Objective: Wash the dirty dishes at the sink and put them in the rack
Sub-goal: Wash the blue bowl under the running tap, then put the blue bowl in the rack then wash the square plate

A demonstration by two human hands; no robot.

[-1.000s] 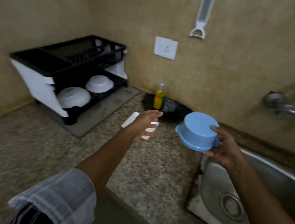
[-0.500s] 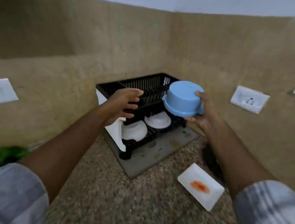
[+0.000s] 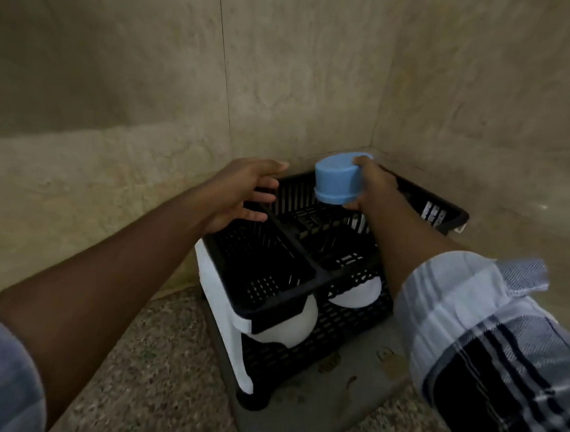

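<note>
The right hand [image 3: 372, 188] grips the blue bowl [image 3: 339, 178] upside down, thumb across its base and fingers hidden behind the far side, holding it over the back part of the rack's [image 3: 271, 279] top tier. Half a second ago the bowl was level with the rack's front edge; now it sits farther in and lower, close above the black slats, though I cannot tell whether its rim touches them. The left hand [image 3: 241, 192] holds nothing, fingers spread wide, hovering just beside the top tier's left rim; earlier it was over the near corner, and it has slid along toward the wall. The view has closed in too: the socket and the stained white dish on the counter are out of sight now. Under the top tier, two white bowls [image 3: 288, 325] lie upside down on the lower shelf, partly hidden by the black tray above. The rack stands on a grey mat [image 3: 312, 419] on the speckled counter [image 3: 147, 382], tucked into the corner of the tan walls. A checked sleeve [image 3: 492, 338] fills the lower right.
</note>
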